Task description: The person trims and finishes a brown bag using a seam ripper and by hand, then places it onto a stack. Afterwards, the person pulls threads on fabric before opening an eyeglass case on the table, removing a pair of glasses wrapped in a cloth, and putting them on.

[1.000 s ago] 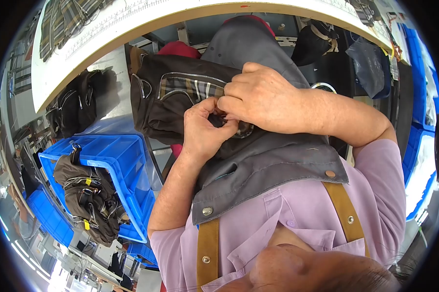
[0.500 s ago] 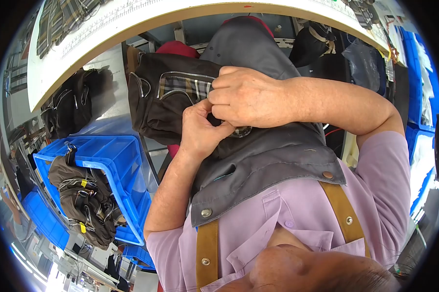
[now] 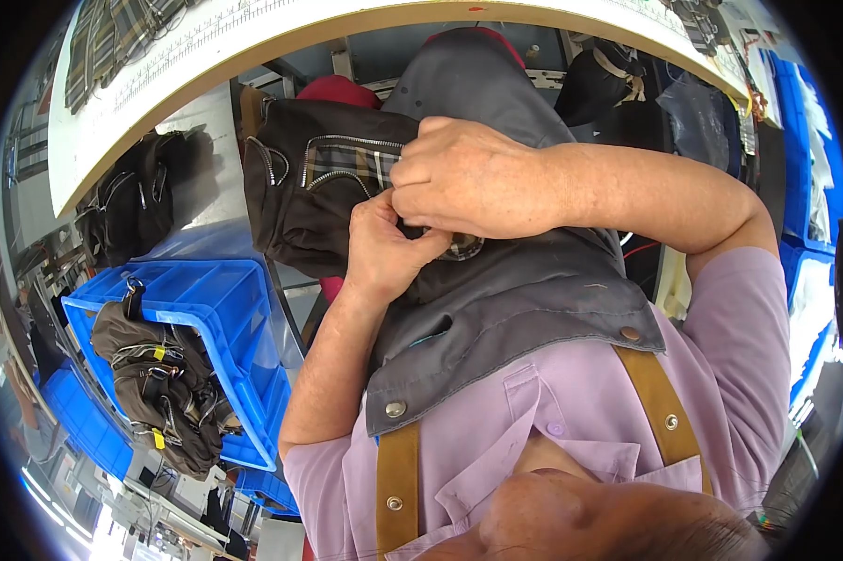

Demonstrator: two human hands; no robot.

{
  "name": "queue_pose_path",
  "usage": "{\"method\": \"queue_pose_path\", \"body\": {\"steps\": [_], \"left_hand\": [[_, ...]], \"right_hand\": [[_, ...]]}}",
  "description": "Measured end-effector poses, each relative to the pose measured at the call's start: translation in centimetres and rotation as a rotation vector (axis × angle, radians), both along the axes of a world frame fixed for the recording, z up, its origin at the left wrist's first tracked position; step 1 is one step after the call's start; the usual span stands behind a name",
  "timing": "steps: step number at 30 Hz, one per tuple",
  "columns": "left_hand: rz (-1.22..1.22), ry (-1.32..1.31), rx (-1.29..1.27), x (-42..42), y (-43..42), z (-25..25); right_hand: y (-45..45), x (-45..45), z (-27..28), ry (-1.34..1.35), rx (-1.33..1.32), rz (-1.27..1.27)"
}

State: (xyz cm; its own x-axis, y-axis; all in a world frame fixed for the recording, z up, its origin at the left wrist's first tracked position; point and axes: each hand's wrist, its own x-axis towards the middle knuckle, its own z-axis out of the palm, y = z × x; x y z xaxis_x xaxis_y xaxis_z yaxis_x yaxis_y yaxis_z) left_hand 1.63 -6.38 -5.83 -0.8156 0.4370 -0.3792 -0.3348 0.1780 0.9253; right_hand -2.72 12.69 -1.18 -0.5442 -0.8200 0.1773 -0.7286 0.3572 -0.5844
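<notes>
A dark brown fabric bag (image 3: 295, 224) lies across my lap. Silver zippers edge its openings, and plaid lining (image 3: 351, 159) shows between them. My left hand (image 3: 389, 245) is closed in a pinch at the bag's right side, thumb and fingers pressed together. Over that same part, my right hand (image 3: 463, 179) is closed with its fingers curled in, meeting the left fingertips. The exact bit of the bag between the fingers is hidden behind them. A small rounded plaid piece (image 3: 465, 246) shows just under the right hand.
A white worktable (image 3: 225, 65) with ruler markings curves ahead, plaid cloth pieces (image 3: 122, 37) on it. At left, a blue crate (image 3: 239, 309) carries several brown bags (image 3: 164, 388). Another dark bag (image 3: 131, 201) stands beyond it. More blue crates (image 3: 800, 178) are stacked at right.
My right hand has shifted slightly left, and its wrist has turned a little. My left hand stays almost where it was, and the bag has barely moved.
</notes>
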Motion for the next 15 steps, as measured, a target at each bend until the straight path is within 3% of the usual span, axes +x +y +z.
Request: {"method": "queue_pose_path", "body": {"steps": [4, 7, 10, 15], "left_hand": [[0.116, -0.086, 0.119, 0.2, 0.7, 0.0], [0.043, 0.008, 0.059, -0.1, 0.4, -0.6], [0.192, 0.033, 0.130, 0.1, 1.5, 0.4], [0.084, 0.053, 0.024, 0.0, 0.6, -0.4]], "right_hand": [[0.9, -0.5, 1.1, -0.066, 0.033, -0.093], [1.1, -0.2, 0.8, 0.036, 0.026, -0.038], [0.6, 0.1, 1.3, 0.062, 0.279, -0.044], [0.7, -0.2, 1.6, 0.105, 0.264, 0.077]]}}
